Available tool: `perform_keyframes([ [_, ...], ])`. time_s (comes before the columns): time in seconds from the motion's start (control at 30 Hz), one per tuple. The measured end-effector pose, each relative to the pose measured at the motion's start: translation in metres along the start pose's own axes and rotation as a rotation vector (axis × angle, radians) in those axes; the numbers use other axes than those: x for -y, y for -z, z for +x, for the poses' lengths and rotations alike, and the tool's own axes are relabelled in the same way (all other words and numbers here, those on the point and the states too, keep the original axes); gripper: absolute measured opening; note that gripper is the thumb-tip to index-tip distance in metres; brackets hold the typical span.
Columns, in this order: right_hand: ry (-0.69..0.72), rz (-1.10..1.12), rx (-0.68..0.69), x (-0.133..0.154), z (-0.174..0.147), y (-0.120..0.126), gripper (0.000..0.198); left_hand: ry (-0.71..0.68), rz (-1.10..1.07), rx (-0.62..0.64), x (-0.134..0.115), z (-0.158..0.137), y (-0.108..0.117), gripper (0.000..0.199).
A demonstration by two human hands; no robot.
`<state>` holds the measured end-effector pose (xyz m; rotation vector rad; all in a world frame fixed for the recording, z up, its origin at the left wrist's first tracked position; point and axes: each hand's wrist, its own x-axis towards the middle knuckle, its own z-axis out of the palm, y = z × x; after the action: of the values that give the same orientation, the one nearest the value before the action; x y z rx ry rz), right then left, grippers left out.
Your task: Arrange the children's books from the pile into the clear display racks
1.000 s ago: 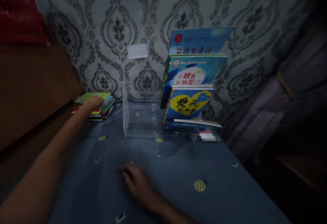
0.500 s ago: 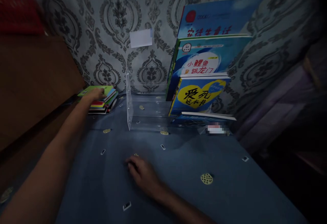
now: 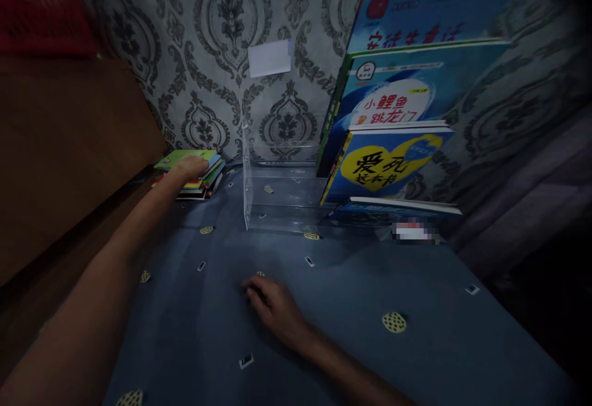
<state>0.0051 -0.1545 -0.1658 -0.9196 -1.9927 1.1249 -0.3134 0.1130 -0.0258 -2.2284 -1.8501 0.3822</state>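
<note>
At the back left, my left hand [image 3: 193, 166] lies over the top of a small stack of books [image 3: 213, 179], touching the green book [image 3: 172, 158] on top. Its fingers bend down and are mostly hidden, so their grip cannot be made out. My right hand [image 3: 272, 307] rests low over the blue tablecloth [image 3: 333, 338], loosely curled with thumb and forefinger apart and nothing in it. Beyond it stands a clear stepped book rack [image 3: 246, 184]. Its right side holds several upright books, among them a blue book with a yellow heart [image 3: 383, 162] and a teal book [image 3: 398, 94].
A patterned wall [image 3: 231, 17] rises behind the rack, with a white card [image 3: 270, 58] on it. On the left are a brown box-like piece [image 3: 69, 159] and a red basket-like thing [image 3: 41, 11]. The table edge slopes away at the right.
The whole scene has shifted right in view, and the rack's books appear a little higher and larger. My left hand stays on the stack; my right hand stays over the cloth.
</note>
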Motion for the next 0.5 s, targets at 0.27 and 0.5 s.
perform_keyframes([
  [0.27, 0.012, -0.004, 0.003, -0.001, 0.0, 0.0, 0.025, -0.051, 0.09, -0.014, -0.008, -0.059, 0.001, 0.033],
  [0.5, -0.029, 0.013, 0.03, -0.001, 0.001, 0.001, 0.025, 0.09, -0.032, -0.161, 0.007, -0.092, -0.02, 0.052],
])
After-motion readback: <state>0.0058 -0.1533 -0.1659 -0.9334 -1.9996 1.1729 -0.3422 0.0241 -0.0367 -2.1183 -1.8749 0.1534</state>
